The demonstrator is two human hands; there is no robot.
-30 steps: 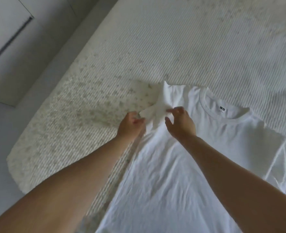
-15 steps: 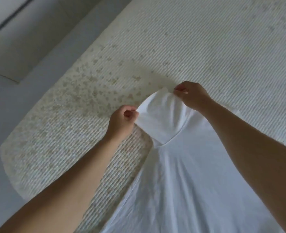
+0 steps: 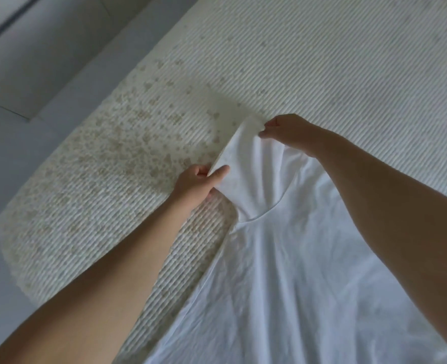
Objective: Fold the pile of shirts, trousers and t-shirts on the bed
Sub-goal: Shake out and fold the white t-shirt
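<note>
Head view, looking down on a bed (image 3: 322, 61) covered by a ribbed pale spread with a scatter of small tan motifs toward 9 o'clock. A white t-shirt (image 3: 295, 271) lies flat on the spread, its body filling the field from the centre out to 5 o'clock. Its sleeve (image 3: 246, 169) is drawn out flat toward 11 o'clock, and the curved armhole seam shows just below it.

The left hand (image 3: 194, 185), at 9 o'clock of the sleeve, pinches the near corner of the sleeve hem: the thumb lies on top of the cloth and the curled fingers are tucked beneath it. The right hand (image 3: 290, 132), at 1 o'clock of the sleeve, pinches the far corner of the same hem between thumb and fingertips, knuckles raised. The hem edge runs taut between the two hands, so the sleeve lies directly between the fingers of both. The right forearm crosses over the shirt's shoulder area and hides the collar.

No containers appear. Grey floor (image 3: 12, 179) borders the bed at 8 to 10 o'clock.

Compared with half a second before, the sleeve is spread wider, and the two hands stand farther apart along the hem. One second before, both hands were close together at the bunched sleeve, and the collar with its label was visible.
</note>
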